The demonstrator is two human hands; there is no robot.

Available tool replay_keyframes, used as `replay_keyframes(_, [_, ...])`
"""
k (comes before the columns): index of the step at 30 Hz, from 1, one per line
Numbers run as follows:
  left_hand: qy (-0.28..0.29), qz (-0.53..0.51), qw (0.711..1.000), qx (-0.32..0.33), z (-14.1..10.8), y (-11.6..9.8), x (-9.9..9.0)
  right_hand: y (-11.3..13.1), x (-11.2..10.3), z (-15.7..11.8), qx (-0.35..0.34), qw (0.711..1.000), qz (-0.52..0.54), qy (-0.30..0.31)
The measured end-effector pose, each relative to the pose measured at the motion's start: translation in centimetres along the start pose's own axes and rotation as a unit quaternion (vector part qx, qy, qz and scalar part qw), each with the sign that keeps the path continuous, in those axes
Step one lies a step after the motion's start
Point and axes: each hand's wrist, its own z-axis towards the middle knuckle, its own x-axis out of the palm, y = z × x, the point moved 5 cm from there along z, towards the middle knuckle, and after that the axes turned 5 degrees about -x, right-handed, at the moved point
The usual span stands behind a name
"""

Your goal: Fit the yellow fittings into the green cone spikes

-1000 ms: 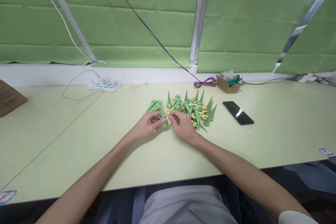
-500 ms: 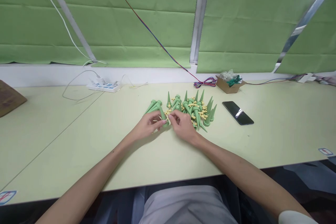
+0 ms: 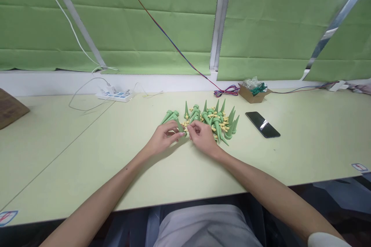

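Note:
My left hand [image 3: 165, 137] is closed around a green plant watering spike [image 3: 180, 126], its tip pointing up and away from me. Close to its cap, my right hand [image 3: 201, 136] pinches a small yellow valve [image 3: 186, 130], mostly covered by the fingertips. Just behind my left hand lie several green spikes [image 3: 170, 116] without visible yellow parts. Beyond and beside my right hand spreads a pile of green spikes [image 3: 216, 122], many with yellow valves [image 3: 224, 126] on them. Some spikes stand point up, others lie flat.
A black phone [image 3: 262, 124] lies right of the pile. Behind it stands a small cardboard box [image 3: 251, 97] with plastic and green material, beside a coiled red-blue wire [image 3: 226, 91]. A white power strip [image 3: 114, 95] sits back left, and a brown board [image 3: 11, 108] at far left.
Both hands stay close together. The spike in my left hand has tilted and dropped slightly, and my right fingertips have shifted a little to the right.

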Motion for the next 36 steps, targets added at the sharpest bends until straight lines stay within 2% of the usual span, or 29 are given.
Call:
replay_keyframes(18, [-0.048, 0.079, 0.990, 0.102, -0.19, -0.33, -0.36, -0.13, -0.13, 0.09, 0.052, 0.998, 0.014, 0.018])
replay_keyframes(25, [-0.067, 0.130, 0.969, 0.200, -0.28, -0.14, -0.51, -0.04, -0.11, 0.14, 0.066, 0.997, 0.010, 0.029])
replay_keyframes(36, [-0.077, 0.151, 0.967, 0.193, -0.39, -0.08, -0.35, -0.26, 0.00, 0.11, 0.059, 0.998, 0.024, 0.012])
